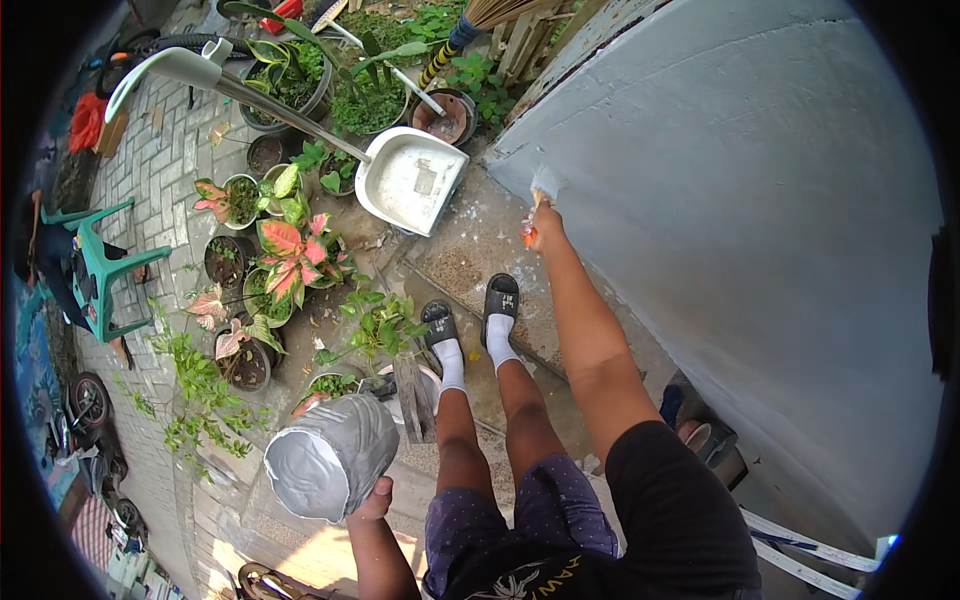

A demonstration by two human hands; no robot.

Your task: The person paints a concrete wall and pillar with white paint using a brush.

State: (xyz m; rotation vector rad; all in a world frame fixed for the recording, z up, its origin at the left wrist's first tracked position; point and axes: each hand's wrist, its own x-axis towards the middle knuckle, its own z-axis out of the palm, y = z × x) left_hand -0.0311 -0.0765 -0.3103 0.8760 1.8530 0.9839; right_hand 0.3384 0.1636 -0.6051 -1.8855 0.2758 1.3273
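My right hand is closed around a paintbrush with an orange handle end showing below the fist. The brush tip meets the lower part of the grey wall, where a lighter, wet-looking patch shows around it. At the lower left, my left hand grips a paint can from its side. Grey paint coats the can thickly, and its open mouth, tilted toward the left, shows grey paint inside. The fingers under the can are partly hidden.
Potted plants crowd the left of my feet. A white long-handled dustpan stands near the wall's far corner, with a broom beyond it. A green plastic chair is farther left. White rails lie at lower right.
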